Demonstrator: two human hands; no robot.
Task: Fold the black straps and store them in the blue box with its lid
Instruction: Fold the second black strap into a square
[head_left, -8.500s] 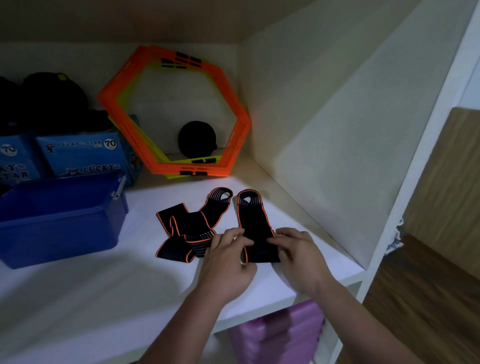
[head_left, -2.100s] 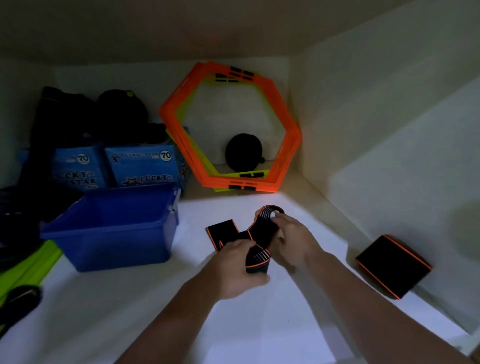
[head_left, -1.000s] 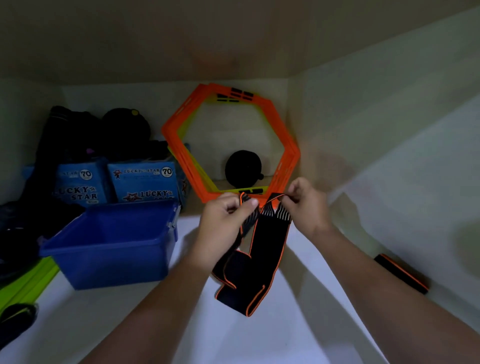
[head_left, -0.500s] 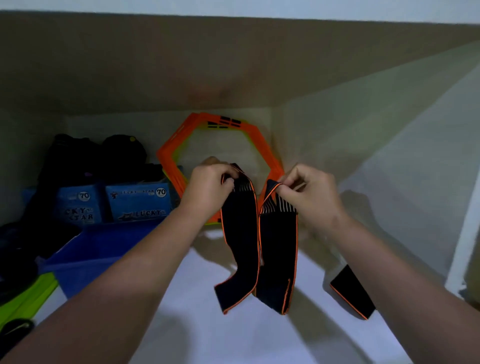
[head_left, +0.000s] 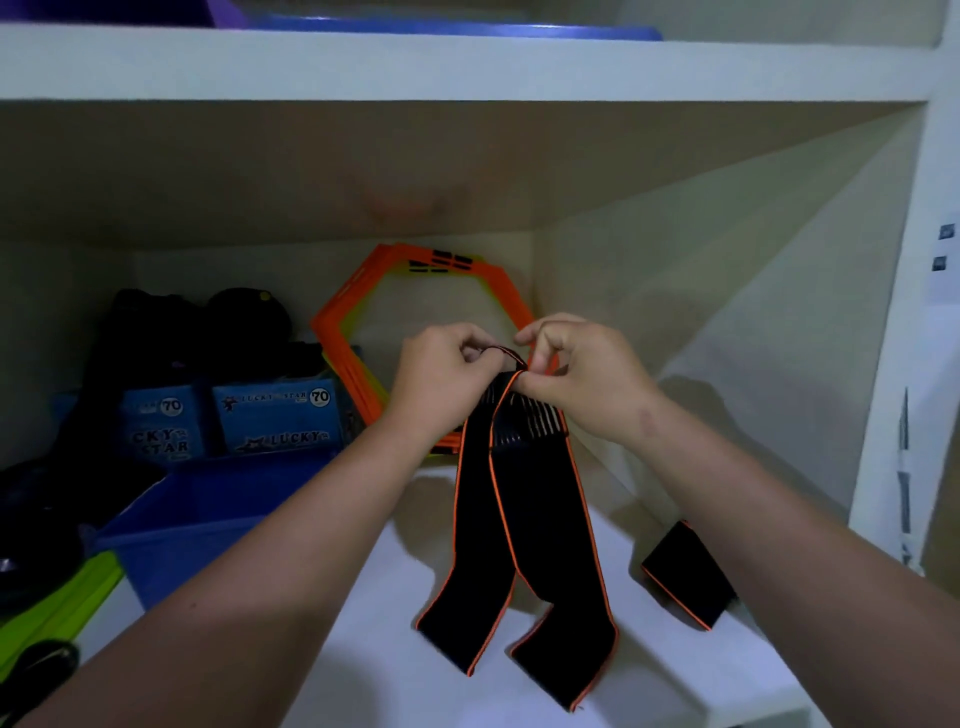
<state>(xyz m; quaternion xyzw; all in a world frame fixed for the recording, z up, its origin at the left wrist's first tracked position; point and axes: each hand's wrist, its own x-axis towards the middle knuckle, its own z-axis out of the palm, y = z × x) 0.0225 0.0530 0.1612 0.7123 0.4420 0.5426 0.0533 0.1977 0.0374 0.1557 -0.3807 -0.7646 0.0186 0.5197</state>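
Observation:
A long black strap with orange edging (head_left: 524, 519) hangs doubled over above the white shelf (head_left: 395, 675). Its two ends dangle down to the shelf surface. My left hand (head_left: 441, 374) and my right hand (head_left: 576, 374) both pinch the strap's top loop, close together. A second strap, folded into a black square (head_left: 685, 571), lies on the shelf to the right, by my right forearm. The open blue box (head_left: 171, 535) stands on the shelf to the left, partly hidden by my left arm. No lid shows on it.
Orange and yellow hexagon frames (head_left: 358, 343) lean against the back wall. Two blue cartons marked 70 (head_left: 275, 415) and dark bags (head_left: 197, 332) sit behind the box. Green items (head_left: 57, 603) lie at the far left. Another shelf board (head_left: 467, 62) runs overhead.
Both hands have come closer together at the strap's top, so the two hanging halves now overlap. The view has tilted up, showing the shelf above.

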